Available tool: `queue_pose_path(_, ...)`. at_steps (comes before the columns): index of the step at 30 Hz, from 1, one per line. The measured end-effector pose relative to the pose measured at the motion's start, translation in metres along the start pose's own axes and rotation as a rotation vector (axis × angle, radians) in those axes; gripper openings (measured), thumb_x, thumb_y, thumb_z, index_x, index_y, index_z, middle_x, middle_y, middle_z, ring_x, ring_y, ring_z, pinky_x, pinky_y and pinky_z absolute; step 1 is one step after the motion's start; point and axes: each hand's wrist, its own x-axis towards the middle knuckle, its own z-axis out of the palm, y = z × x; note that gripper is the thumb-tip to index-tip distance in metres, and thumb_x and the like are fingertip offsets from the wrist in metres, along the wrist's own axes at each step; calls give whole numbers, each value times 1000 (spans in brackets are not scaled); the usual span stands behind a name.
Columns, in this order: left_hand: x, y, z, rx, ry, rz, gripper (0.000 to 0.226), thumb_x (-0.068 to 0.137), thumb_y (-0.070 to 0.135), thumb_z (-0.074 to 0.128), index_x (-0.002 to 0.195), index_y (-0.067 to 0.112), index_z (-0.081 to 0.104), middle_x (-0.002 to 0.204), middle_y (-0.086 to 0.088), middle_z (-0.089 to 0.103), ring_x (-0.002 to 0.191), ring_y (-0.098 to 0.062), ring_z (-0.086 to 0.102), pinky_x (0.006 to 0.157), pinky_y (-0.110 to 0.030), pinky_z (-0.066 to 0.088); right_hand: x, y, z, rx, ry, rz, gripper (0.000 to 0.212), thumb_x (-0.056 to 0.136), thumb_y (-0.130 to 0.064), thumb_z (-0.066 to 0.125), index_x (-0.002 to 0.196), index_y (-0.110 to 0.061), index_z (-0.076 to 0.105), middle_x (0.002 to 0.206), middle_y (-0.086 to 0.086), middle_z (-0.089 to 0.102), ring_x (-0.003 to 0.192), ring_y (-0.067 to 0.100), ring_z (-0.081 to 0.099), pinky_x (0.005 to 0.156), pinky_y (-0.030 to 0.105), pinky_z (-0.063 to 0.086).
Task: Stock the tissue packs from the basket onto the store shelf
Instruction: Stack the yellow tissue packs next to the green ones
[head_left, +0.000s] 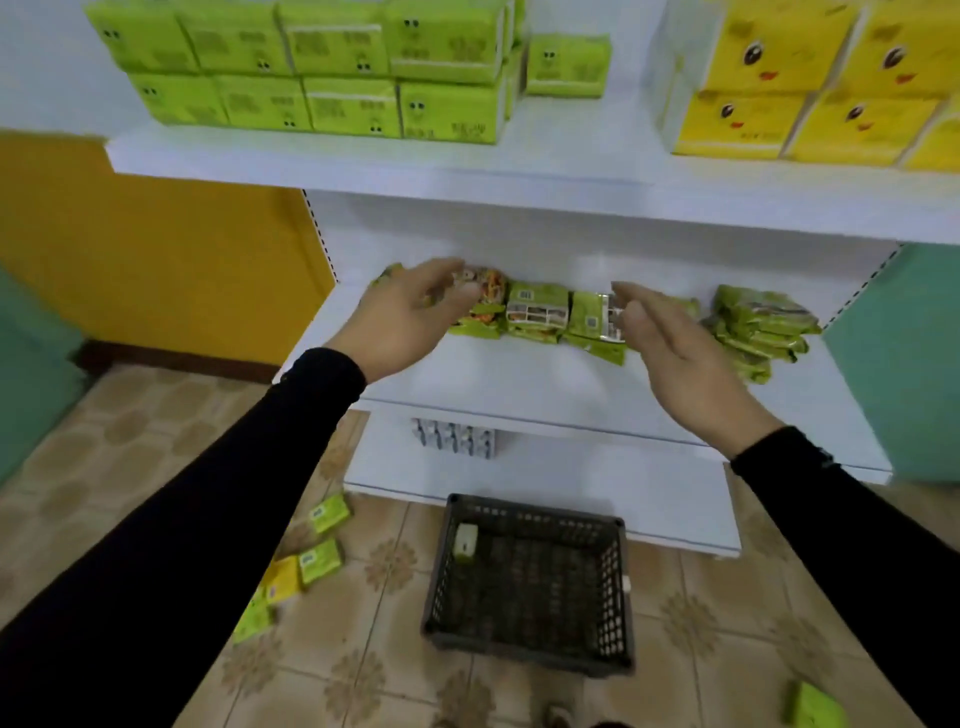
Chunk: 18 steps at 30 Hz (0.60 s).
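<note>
Tissue packs (537, 317), green and small, lay in a row along the back of the middle shelf (519, 384), with a looser heap (761, 332) of the same packs at 3 o'clock from the row. Left hand (410, 317) reached over the row's left end, fingers loosely spread and curved above the outermost pack; whether they touched it could not be told. Right hand (675, 353) was at the row's right end, fingers relaxed and slightly bent, fingertips at the edge of the last pack, holding nothing that could be seen. Both arms wore black sleeves (208, 519). Down at 6 o'clock a dark basket (530, 644) stood on the tiled floor (363, 649), with one pale pack (466, 540) in its far left corner. More packs (306, 566), green and yellow, lay scattered on the floor at 9 o'clock from the basket, and another (813, 706) at its 4 o'clock. On the top shelf (384, 156), at 12 o'clock, green bundles (311, 67) were stacked, with yellow bundles (831, 83) at 2 o'clock.
</note>
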Motion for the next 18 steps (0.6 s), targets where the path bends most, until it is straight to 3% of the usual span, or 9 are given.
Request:
queue_pose_path(6, -23, -66, 69, -79, -152, -304, 57, 95, 58, 44, 147, 35, 36, 145, 8, 46, 130, -15, 46, 101, -36, 41, -19, 74, 48, 75, -262, 280, 64, 87, -72, 35, 139, -37, 46, 146, -12, 47, 133, 9, 47, 111, 42, 39)
queue_pose_path(9, -28, -113, 120, -162, -186, -478, 54, 97, 52, 47, 145, 30, 40, 144, 4, 46, 125, -15, 49, 97, -29, 40, -26, 137, 89, 58, -353, 396, 51, 93, -65, 37, 132, -35, 50, 142, -8, 51, 130, 12, 50, 112, 40, 38)
queue_pose_path(12, -38, -173, 176, -267, -190, -674, 46, 97, 48, 50, 136, 24, 49, 120, 6, 58, 91, -7, 56, 83, -20, 44, -53, 190, 135, -24, -486, 504, 39, 104, -45, 35, 121, -18, 57, 127, 8, 60, 114, 18, 57, 93, 27, 42)
queue_pose_path(14, -46, -222, 217, -348, -180, -799, 44, 96, 48, 52, 131, 23, 53, 118, 3, 61, 92, -12, 57, 86, -29, 45, -69, 226, 165, -80, -577, 555, 45, 105, -39, 36, 117, -2, 59, 119, 22, 60, 105, 27, 56, 91, 33, 38)
queue_pose_path(16, -52, -274, 265, -419, -242, -899, 41, 97, 48, 49, 129, 23, 53, 120, 0, 57, 99, -20, 55, 82, -33, 44, -79, 272, 201, -133, -655, 580, 43, 105, -38, 37, 119, -5, 60, 119, 16, 62, 102, 20, 56, 91, 29, 39)
queue_pose_path(18, -58, -328, 317, -483, -307, -996, 34, 100, 48, 45, 123, 25, 53, 108, 2, 54, 93, -21, 53, 82, -36, 44, -86, 332, 244, -175, -702, 603, 38, 105, -41, 36, 117, -16, 62, 115, 3, 64, 103, 13, 57, 93, 29, 41)
